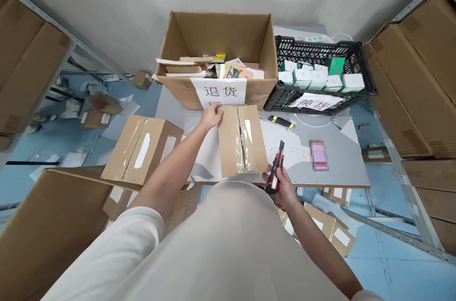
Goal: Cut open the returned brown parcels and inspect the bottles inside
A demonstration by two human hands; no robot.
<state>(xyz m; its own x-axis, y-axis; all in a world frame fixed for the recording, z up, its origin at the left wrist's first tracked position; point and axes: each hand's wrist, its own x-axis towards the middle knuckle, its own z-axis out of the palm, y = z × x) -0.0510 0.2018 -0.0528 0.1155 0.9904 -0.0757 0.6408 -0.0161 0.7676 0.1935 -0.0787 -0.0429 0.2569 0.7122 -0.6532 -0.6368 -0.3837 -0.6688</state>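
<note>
A taped cardboard box [252, 142] lies on the table in front of me, with clear tape along its middle seam and a torn white patch on top. My left hand [213, 117] grips its far left corner, fingers closed round the edge. In my right hand [283, 186] is a red and black box cutter [275, 168], its tip pointing away from me. Some fingers of that hand are at the box's near right corner. Beyond the box stands a large open carton [178, 89] of books and booklets, with a paper sign on its front.
A black plastic crate [322, 47] of white and green boxes stands at the back right. A yellow and black cutter [281, 121] and a blurred pink item [319, 155] lie on the table [342, 163]. Another taped box [142, 149] is at the left. Shelves flank both sides.
</note>
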